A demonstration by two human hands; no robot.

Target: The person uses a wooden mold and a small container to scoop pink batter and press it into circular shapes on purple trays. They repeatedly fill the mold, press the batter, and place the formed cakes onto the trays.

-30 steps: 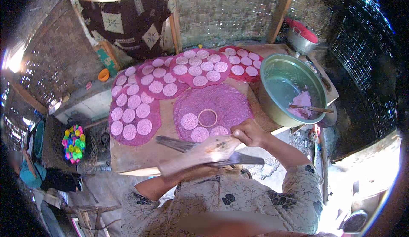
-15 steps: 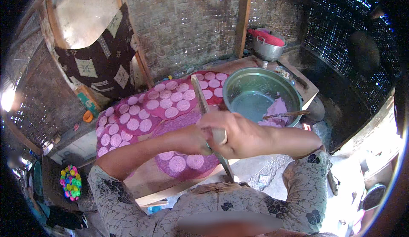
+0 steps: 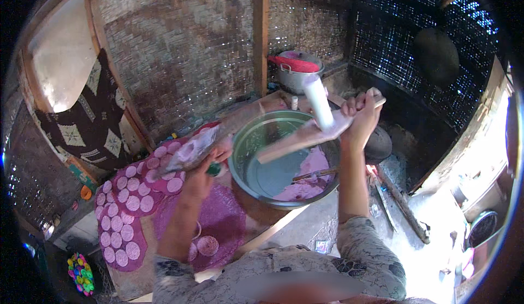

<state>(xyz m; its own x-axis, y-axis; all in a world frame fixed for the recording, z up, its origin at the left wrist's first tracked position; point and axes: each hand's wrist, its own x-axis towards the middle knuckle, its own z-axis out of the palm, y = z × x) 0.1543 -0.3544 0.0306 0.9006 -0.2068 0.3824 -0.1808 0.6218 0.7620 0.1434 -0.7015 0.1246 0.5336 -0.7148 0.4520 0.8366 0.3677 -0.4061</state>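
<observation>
My left hand is closed round a blurred wooden board, streaked whitish and pink, with a dark green round part by the fingers. It is above the pink discs on the table. My right hand grips one end of a wooden bar that slants over the basin. A white cylinder stands up from this bar. Below it, the green basin holds pink dough and a wooden stick.
Rows of pink discs lie on magenta mats to the left. A metal pot with a red cloth stands at the back. Burning wood lies on the right, below a dark round pot. Colourful balls sit at lower left.
My hands have moved apart from the centre, each with its own wooden piece; the white cylinder now shows fully. The view has turned right, so the basin appears further left.
</observation>
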